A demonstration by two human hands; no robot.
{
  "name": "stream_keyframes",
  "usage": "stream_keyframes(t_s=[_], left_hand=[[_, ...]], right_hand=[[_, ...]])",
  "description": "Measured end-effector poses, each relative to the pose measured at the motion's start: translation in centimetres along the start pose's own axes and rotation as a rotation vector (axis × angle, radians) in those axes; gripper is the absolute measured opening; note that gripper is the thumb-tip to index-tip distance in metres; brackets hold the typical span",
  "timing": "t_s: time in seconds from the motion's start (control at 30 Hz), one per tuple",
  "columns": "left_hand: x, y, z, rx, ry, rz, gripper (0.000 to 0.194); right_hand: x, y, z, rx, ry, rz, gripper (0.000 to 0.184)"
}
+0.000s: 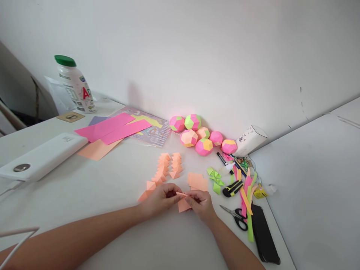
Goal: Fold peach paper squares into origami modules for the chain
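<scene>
White table (120,183) against a white wall; work sits near its middle, close to the person. Left hand (161,198) and right hand (201,204) are nearly together, thumbs and fingertips of both pinched on one peach paper (183,206), just on the near side of a few flat peach sheets (199,182).

Step in hand reads as creasing a fold. The exact fold line is mostly hidden by fingers, so its angle is uncertain. To do it well: match the edges before pressing, pin the corner with one thumb, then run the other thumbnail outward along the crease in a single firm pass. Thin paper probably forgives little; a skewed first fold would likely show in the finished shape. Peach folded pieces (161,174), lined up beyond the left hand, serve as a handy check for size and sharpness.

Containers, large to small. Tall white bottle (74,90), far left: green cap on, opaque, contents unseen. White box (249,142), right of the faceted paper balls (204,147): inside not visible. Yellow-labelled bottle (260,192), near the right table edge: lying tilted, fill level unreadable. Small whitish bottle (226,168), beside the green folded pieces (216,188): contents too small to read.
</scene>
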State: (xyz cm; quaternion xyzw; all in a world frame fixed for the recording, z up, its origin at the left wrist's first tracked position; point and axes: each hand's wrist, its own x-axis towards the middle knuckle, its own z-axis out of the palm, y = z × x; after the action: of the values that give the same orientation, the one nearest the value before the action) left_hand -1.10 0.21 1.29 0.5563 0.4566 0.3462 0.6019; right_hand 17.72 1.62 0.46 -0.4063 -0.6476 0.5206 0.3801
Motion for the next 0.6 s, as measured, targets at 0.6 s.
stream_keyframes(t_s=[0.6], left_hand=[[-0.21, 0.72, -0.14, -0.031, 0.044, -0.016, 0.015]], right_hand=[[0.18, -0.07, -0.09, -0.087, 0.015, -0.019, 0.022]])
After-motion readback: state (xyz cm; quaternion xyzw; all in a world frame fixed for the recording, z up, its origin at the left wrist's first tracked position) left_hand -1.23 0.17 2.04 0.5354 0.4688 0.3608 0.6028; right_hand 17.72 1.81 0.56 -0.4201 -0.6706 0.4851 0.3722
